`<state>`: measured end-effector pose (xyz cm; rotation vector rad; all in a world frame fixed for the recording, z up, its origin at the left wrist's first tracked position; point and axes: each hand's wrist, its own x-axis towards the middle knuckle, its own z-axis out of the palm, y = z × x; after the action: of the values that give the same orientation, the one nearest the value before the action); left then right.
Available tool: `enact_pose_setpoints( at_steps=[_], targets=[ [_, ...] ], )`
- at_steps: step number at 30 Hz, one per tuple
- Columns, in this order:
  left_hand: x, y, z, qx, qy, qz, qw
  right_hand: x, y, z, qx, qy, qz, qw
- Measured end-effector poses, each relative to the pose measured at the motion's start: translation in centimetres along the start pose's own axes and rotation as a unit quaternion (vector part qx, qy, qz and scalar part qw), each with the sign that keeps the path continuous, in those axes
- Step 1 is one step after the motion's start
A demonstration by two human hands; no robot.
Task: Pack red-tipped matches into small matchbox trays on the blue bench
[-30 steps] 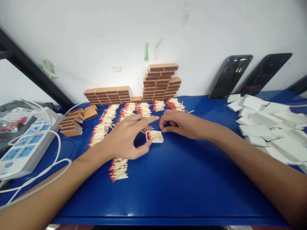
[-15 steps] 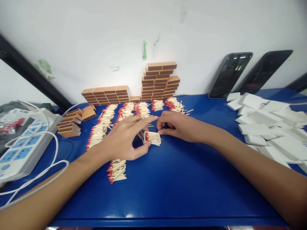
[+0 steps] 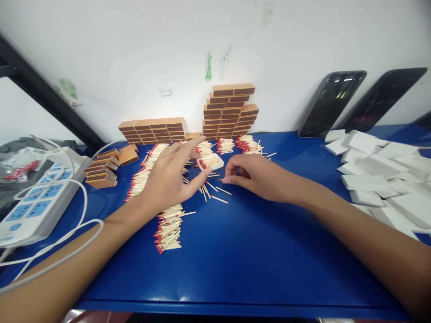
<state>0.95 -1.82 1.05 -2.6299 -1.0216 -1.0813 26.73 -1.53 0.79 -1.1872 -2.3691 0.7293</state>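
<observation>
My left hand [image 3: 170,172] holds a small white matchbox tray [image 3: 218,164] by its left end, between the thumb and a bent finger, with the index finger raised. Matches with red heads fill the tray, which is tilted. To its right my right hand [image 3: 254,177] is closed in a pinch on a single match [image 3: 220,180]; only the red head pokes out at the fingertips. Several loose matches [image 3: 218,198] lie scattered on the blue table below the tray. Rows of matches [image 3: 170,229] run beside and behind my left hand, partly hidden by it.
Brown matchbox sleeves [image 3: 229,112] are stacked against the wall, and more sleeves [image 3: 103,172] lie at the left. A white power strip [image 3: 40,193] with looping cables is at far left. White trays [image 3: 380,179] are heaped at right, before two leaning phones [image 3: 333,103].
The tray has moved back and tilted in my left hand, uncovering loose matches on the table. My right hand has drawn slightly apart from the tray, a match head now showing at its fingertips.
</observation>
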Motion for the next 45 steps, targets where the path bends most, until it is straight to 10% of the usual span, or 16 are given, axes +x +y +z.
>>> enact_pose_setpoints(
  at_steps=[22,35,45],
  targets=[
    [-0.3,0.1,0.4,0.001,-0.015,0.015,1.000,-1.7,-2.4,1.5,-0.031,-0.085,-0.014,0.996],
    [-0.5,-0.2,0.7,0.000,-0.034,0.023,0.999,-0.2,-1.6,0.0,0.135,0.095,0.009,0.986],
    [-0.7,0.4,0.8,-0.028,-0.083,0.043,0.995,-0.1,-0.7,0.5,-0.005,0.132,-0.098,0.986]
  ],
)
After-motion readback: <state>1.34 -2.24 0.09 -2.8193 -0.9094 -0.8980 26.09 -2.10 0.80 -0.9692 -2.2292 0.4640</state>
